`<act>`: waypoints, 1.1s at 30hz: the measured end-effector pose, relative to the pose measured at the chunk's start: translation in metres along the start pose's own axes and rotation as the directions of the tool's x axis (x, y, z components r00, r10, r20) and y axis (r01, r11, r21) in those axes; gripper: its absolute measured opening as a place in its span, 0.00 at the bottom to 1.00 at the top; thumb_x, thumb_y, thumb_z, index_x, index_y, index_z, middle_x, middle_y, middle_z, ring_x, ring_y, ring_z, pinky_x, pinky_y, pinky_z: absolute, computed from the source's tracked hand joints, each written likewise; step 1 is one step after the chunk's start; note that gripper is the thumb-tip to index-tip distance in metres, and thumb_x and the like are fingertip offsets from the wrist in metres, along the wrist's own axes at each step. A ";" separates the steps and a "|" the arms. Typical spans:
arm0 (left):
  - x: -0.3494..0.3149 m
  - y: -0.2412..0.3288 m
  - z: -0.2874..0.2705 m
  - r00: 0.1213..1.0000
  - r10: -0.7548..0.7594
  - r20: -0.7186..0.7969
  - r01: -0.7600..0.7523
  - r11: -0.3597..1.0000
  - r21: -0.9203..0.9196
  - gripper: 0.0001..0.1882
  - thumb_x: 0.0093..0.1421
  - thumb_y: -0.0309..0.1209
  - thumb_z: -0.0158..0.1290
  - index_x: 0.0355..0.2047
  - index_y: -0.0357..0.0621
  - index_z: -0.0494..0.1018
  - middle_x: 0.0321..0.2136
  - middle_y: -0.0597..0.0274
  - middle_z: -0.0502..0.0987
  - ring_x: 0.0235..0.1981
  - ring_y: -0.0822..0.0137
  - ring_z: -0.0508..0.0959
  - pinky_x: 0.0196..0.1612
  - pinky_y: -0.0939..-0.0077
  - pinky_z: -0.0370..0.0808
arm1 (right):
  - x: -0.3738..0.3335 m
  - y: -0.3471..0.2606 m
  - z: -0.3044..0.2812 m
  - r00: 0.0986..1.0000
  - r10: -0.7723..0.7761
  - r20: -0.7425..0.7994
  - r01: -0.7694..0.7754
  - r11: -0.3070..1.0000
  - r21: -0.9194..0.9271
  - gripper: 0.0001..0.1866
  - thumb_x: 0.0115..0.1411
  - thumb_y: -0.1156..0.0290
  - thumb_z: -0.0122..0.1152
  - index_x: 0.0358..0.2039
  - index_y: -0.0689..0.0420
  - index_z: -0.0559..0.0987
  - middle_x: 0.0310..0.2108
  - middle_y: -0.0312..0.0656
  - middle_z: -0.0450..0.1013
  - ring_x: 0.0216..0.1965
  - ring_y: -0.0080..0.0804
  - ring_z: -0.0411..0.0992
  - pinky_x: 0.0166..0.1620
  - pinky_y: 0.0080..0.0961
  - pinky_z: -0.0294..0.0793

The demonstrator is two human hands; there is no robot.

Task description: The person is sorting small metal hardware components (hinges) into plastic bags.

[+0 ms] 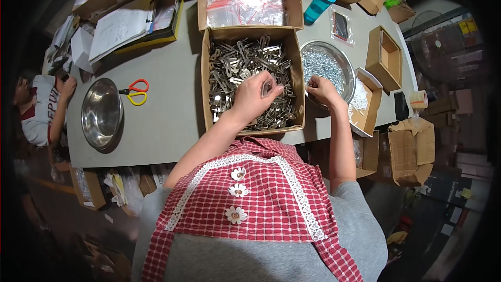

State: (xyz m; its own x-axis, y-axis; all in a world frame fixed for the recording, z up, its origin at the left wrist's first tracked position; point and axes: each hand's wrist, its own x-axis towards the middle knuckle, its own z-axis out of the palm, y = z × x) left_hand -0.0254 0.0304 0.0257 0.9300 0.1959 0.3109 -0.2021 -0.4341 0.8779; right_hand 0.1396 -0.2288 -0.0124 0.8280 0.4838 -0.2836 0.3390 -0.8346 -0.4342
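Note:
My left hand point(252, 98) is closed above an open cardboard box point(299, 94) heaped with flat slotted metal pieces point(237, 57). Between its fingers is a small shiny piece point(267, 88), too small to tell whether it is metal or clear plastic. Fingertips pinched together, my right hand point(323, 91) is over the near left rim of a round steel bowl point(349, 68). Small silvery screws point(321, 65) fill that bowl. Whatever the right fingers hold, if anything, is hidden.
Behind the metal pieces stands a box of clear zip bags point(245, 5). White plastic parts point(360, 97) lie in a tray to the right. A teal cup point(319, 5) and a bagged phone point(341, 25) are beyond. Leftward are scissors point(134, 92), a steel bowl point(102, 115) and a seated person point(39, 102).

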 end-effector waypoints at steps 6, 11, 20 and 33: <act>0.000 -0.001 0.000 1.000 -0.001 0.030 0.000 1.000 0.021 0.15 0.61 0.39 0.66 0.32 0.41 0.75 0.24 0.59 0.78 0.23 0.67 0.75 0.30 0.72 0.72 | -0.014 0.007 -0.021 0.988 0.150 -0.041 -0.098 0.804 0.586 0.07 0.62 0.72 0.65 0.36 0.64 0.83 0.27 0.37 0.78 0.27 0.23 0.75 0.33 0.23 0.75; 0.001 0.004 -0.002 0.999 -0.026 0.043 0.027 1.000 -0.010 0.15 0.61 0.38 0.66 0.33 0.40 0.75 0.25 0.61 0.79 0.25 0.68 0.77 0.32 0.72 0.73 | -0.033 0.015 -0.029 0.981 0.194 0.008 -0.113 0.538 0.835 0.11 0.69 0.73 0.57 0.45 0.67 0.81 0.30 0.37 0.78 0.28 0.23 0.75 0.35 0.22 0.76; 0.000 0.011 0.005 0.992 -0.103 0.076 0.109 0.991 -0.075 0.12 0.62 0.35 0.65 0.34 0.39 0.76 0.27 0.63 0.79 0.31 0.73 0.78 0.39 0.76 0.74 | -0.053 0.006 -0.039 0.989 0.138 0.061 -0.093 0.240 0.966 0.18 0.69 0.78 0.51 0.57 0.70 0.75 0.48 0.52 0.79 0.48 0.40 0.81 0.54 0.32 0.82; 0.023 0.045 0.043 0.975 -0.018 0.223 0.050 0.989 -0.142 0.15 0.62 0.38 0.65 0.33 0.38 0.75 0.24 0.63 0.77 0.27 0.75 0.74 0.35 0.75 0.73 | -0.047 0.017 -0.024 0.971 0.237 -0.020 -0.082 0.411 0.908 0.16 0.67 0.73 0.61 0.52 0.70 0.80 0.34 0.46 0.82 0.29 0.30 0.82 0.34 0.24 0.83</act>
State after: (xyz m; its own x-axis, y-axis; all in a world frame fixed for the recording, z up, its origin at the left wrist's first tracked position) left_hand 0.0004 -0.0226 0.0563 0.9784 0.0028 0.2066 -0.1966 -0.2949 0.9351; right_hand 0.1173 -0.2722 0.0145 0.8935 0.2667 -0.3613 -0.3339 -0.1433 -0.9317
